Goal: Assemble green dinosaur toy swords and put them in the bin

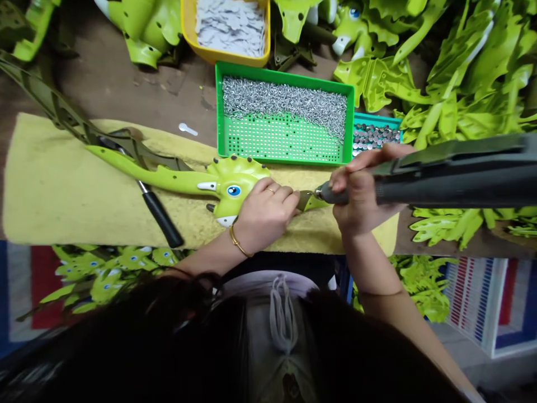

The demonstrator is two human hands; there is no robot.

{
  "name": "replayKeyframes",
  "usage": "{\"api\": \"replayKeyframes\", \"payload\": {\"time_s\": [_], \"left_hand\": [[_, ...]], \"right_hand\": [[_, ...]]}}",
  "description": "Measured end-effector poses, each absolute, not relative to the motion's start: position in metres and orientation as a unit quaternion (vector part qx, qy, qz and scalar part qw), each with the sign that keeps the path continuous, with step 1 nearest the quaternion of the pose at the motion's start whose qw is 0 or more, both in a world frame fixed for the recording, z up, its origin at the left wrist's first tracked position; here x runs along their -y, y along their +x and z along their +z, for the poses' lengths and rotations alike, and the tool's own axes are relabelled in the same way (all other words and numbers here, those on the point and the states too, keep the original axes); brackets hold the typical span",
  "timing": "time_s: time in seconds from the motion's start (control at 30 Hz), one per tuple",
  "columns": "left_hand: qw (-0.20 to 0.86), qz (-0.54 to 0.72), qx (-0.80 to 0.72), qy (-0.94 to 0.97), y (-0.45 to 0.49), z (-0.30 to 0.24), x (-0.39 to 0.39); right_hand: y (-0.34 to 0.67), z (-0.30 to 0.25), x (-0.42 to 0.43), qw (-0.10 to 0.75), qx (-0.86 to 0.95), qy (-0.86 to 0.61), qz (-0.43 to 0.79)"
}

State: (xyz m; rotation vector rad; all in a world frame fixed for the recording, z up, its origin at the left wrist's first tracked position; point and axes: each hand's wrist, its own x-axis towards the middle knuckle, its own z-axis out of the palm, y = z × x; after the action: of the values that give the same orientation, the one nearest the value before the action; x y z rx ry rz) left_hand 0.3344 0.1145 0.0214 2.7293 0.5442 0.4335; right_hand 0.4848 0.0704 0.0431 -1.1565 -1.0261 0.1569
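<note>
My left hand (268, 215) is closed around a green plastic dinosaur toy (159, 178), just right of its head with the blue eye. The toy lies on a yellow cloth (50, 184). My right hand (361, 193) grips a dark power screwdriver (453, 176), held level from the right. Its tip meets the toy's olive and green end right beside my left fingers. What my left palm covers is hidden. A hammer (161, 218) with a black handle lies on the cloth to the left, its head partly under an olive plastic strip (67, 109).
Behind the cloth stands a green tray (285, 159) of small screws, with a teal tray (377, 118) of round metal pieces at its right. A yellow bin (191, 33) holds white pieces. Green toy parts (457, 78) pile up at the right. A small white piece (187, 129) lies near the cloth.
</note>
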Motion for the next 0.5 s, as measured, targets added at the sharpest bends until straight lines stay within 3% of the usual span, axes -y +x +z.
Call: {"api": "replayKeyframes", "payload": {"time_s": [0.27,0.5], "left_hand": [[0.123,0.158,-0.179,0.963,0.333,0.017,-0.114],[0.127,0.168,-0.174,0.962,0.322,0.033,-0.113]], "right_hand": [[0.486,0.040,-0.066,0.696,0.499,-0.505,0.107],[0.515,0.037,-0.125,0.764,0.399,-0.502,-0.073]]}}
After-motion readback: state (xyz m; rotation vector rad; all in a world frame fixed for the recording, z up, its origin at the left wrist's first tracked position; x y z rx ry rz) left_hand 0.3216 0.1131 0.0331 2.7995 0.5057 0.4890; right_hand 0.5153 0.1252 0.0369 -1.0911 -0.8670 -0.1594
